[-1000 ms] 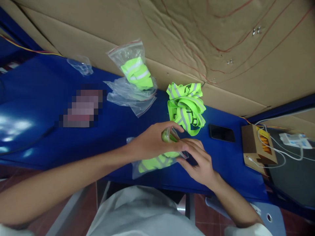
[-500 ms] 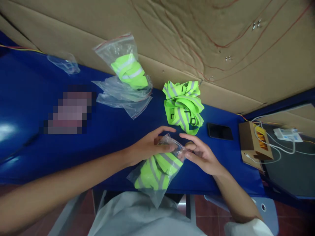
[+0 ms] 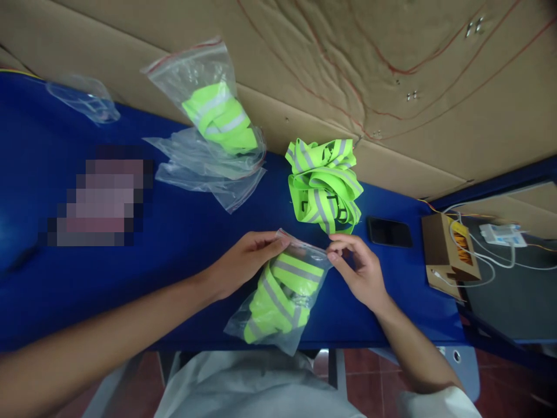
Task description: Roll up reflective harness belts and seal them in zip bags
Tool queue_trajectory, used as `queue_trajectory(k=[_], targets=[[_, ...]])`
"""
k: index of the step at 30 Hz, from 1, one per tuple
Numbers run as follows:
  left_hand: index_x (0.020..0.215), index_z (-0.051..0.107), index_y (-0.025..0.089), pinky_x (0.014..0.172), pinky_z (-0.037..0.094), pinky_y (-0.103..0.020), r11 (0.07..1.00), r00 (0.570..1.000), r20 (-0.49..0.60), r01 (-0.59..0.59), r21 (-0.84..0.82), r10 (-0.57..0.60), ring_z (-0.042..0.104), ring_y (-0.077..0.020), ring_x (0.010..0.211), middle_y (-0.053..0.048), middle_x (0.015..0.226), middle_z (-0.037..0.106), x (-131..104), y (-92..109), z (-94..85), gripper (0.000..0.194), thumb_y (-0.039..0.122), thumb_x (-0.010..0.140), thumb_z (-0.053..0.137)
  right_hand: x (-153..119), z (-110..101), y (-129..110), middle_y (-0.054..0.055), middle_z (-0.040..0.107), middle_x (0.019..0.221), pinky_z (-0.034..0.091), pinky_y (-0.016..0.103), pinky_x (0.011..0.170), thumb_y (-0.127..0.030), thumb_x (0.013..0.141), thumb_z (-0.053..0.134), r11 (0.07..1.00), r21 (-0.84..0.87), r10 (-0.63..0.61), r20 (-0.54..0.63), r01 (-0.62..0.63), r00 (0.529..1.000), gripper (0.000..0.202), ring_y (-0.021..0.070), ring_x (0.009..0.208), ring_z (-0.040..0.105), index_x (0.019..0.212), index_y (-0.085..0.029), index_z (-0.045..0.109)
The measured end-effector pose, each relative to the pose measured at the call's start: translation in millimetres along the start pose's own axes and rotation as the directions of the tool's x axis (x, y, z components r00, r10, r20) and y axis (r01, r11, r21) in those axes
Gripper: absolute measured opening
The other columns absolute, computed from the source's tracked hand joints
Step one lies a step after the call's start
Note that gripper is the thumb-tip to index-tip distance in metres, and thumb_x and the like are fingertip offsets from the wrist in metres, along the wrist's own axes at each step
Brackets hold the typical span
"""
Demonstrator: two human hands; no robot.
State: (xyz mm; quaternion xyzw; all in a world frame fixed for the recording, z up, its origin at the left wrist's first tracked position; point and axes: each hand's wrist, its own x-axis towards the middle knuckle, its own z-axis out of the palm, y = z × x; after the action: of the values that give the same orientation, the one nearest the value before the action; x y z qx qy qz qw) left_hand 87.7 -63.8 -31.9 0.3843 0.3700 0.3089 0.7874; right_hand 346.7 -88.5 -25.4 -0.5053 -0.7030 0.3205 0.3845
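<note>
Near the table's front edge is a clear zip bag (image 3: 278,302) with neon yellow-green straps bearing grey reflective stripes inside. My left hand (image 3: 250,258) pinches the left end of its top edge, and my right hand (image 3: 357,270) pinches the right end, so the edge is stretched between them. Just beyond my hands lies a loose bundle of the same straps (image 3: 324,186) with black buckles. At the upper left, another filled zip bag (image 3: 221,116) rests on a stack of flat clear bags (image 3: 191,165).
The blue table (image 3: 183,232) meets a cardboard panel (image 3: 270,69) at the back. A black phone (image 3: 389,232) lies right of the straps, beside a cardboard box (image 3: 448,249) with white cables. Another clear bag (image 3: 85,98) and a pixelated object (image 3: 102,200) are at the left.
My left hand has shifted left to the bag's top corner, and my right fingers have closed on the other end. The bag's top edge is now drawn straighter and the bag lies flatter.
</note>
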Motion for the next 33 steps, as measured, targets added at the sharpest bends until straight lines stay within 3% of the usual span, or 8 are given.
queue_trajectory(k=[3, 6, 8, 16, 19, 24, 28, 33], targets=[[0.112, 0.080, 0.017, 0.087, 0.056, -0.028, 1.000, 1.000, -0.015, 0.017, -0.020, -0.017, 0.073, -0.0217, 0.096, -0.009, 0.109, 0.079, -1.4, 2.0, 0.8, 0.040, 0.051, 0.093, 0.068, 3.5, -3.6, 3.2, 0.005, 0.066, 0.100, 0.050, 0.028, 0.074, -0.035, 0.096, 0.068, 0.998, -0.032, 0.064, 0.061, -0.062, 0.996, 0.026, 0.0138, 0.080, 0.059, 0.119, -0.022, 0.068], [0.113, 0.080, 0.017, 0.081, 0.057, -0.027, 0.996, 0.997, -0.045, 0.052, -0.071, -0.056, 0.074, -0.0209, 0.087, -0.008, 0.100, 0.080, -1.5, 1.3, 0.9, 0.043, 0.053, 0.093, 0.067, 5.5, -6.3, 3.6, -0.001, 0.060, 0.071, 0.043, 0.023, 0.058, -0.043, 0.097, 0.066, 0.975, 0.028, 0.207, 0.239, -0.220, 0.949, 0.027, 0.0113, 0.063, 0.054, 0.086, -0.019, 0.068], [0.112, 0.080, 0.017, 0.074, 0.057, -0.026, 0.995, 0.995, -0.065, 0.065, -0.080, -0.070, 0.073, -0.0198, 0.080, -0.007, 0.093, 0.080, -0.7, -0.2, 0.6, 0.045, 0.055, 0.094, 0.066, 5.1, -6.1, 3.0, -0.004, 0.054, 0.062, 0.037, 0.022, 0.053, -0.044, 0.097, 0.066, 0.967, 0.051, 0.228, 0.262, -0.250, 0.938, 0.034, 0.0095, 0.056, 0.049, 0.075, -0.018, 0.061], [0.108, 0.081, 0.015, 0.077, 0.054, -0.024, 0.996, 0.993, -0.096, -0.058, 0.071, 0.065, 0.071, -0.0194, 0.087, -0.007, 0.100, 0.079, -1.0, 0.9, -0.8, 0.042, 0.052, 0.094, 0.067, 5.4, -5.9, 0.7, -0.002, 0.060, 0.070, 0.040, 0.023, 0.060, -0.042, 0.096, 0.068, 0.971, 0.023, 0.224, 0.249, -0.237, 0.942, 0.030, 0.0097, 0.063, 0.052, 0.078, -0.018, 0.062], [0.111, 0.080, 0.016, 0.082, 0.054, -0.025, 0.992, 0.993, -0.083, -0.070, 0.102, 0.078, 0.072, -0.0204, 0.091, -0.007, 0.102, 0.079, -3.1, 2.9, -1.3, 0.044, 0.053, 0.095, 0.064, 9.0, -9.8, -0.2, -0.001, 0.061, 0.073, 0.041, 0.023, 0.060, -0.044, 0.096, 0.068, 0.947, 0.086, 0.269, 0.304, -0.308, 0.914, 0.028, 0.0098, 0.064, 0.053, 0.084, -0.018, 0.066], [0.112, 0.078, 0.018, 0.081, 0.053, -0.023, 0.998, 0.981, -0.193, -0.013, 0.056, 0.024, 0.072, -0.0201, 0.094, -0.006, 0.102, 0.079, -3.1, 1.9, -3.5, 0.046, 0.058, 0.092, 0.066, 13.9, -13.9, 0.4, -0.002, 0.059, 0.069, 0.039, 0.022, 0.053, -0.048, 0.090, 0.072, 0.851, 0.229, 0.350, 0.423, -0.472, 0.836, 0.031, 0.0091, 0.058, 0.051, 0.086, -0.018, 0.067], [0.119, 0.072, 0.020, 0.081, 0.055, -0.026, 0.998, 0.980, -0.191, 0.049, -0.037, -0.055, 0.073, -0.0220, 0.097, -0.007, 0.108, 0.079, -2.8, -0.9, 0.9, 0.051, 0.060, 0.088, 0.071, 12.4, -11.7, 1.5, -0.004, 0.056, 0.066, 0.037, 0.022, 0.054, -0.044, 0.087, 0.076, 0.836, 0.323, 0.314, 0.380, -0.443, 0.870, 0.029, 0.0076, 0.057, 0.046, 0.084, -0.017, 0.066], [0.125, 0.065, 0.022, 0.082, 0.055, -0.027, 0.998, 0.982, -0.186, 0.041, 0.056, -0.030, 0.071, -0.0227, 0.104, -0.006, 0.117, 0.076, -5.9, -5.5, 6.7, 0.053, 0.048, 0.082, 0.082, 6.9, -4.6, 4.0, -0.003, 0.056, 0.067, 0.037, 0.023, 0.056, -0.041, 0.084, 0.076, 0.850, 0.338, 0.303, 0.316, -0.405, 0.899, 0.028, 0.0086, 0.059, 0.047, 0.080, -0.016, 0.063]])
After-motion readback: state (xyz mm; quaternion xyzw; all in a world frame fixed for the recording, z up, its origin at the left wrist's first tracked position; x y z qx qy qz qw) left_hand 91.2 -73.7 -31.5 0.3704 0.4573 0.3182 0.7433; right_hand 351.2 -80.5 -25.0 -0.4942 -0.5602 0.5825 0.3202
